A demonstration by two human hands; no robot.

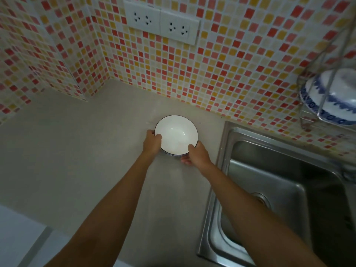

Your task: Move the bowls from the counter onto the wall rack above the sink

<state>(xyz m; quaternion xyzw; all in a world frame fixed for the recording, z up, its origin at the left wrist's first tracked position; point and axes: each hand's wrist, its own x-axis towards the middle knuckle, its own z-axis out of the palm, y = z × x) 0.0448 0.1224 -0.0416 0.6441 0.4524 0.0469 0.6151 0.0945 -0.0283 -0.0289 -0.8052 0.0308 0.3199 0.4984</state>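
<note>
A white bowl [176,134] with a dark rim and a blue pattern outside sits upright on the beige counter [77,151], close to the tiled wall. My left hand [153,142] grips its left rim, thumb inside. My right hand [196,154] holds its lower right rim, thumb over the edge and fingers underneath. At the right edge a wire wall rack [308,116] hangs above the sink, and a blue-and-white bowl [335,97] rests upside down in it.
A steel sink [279,189] lies right of the bowl, its drain low in the basin. The mosaic wall carries two white double sockets [161,24]. A wall corner juts out at the left. The counter's front edge runs along the bottom left.
</note>
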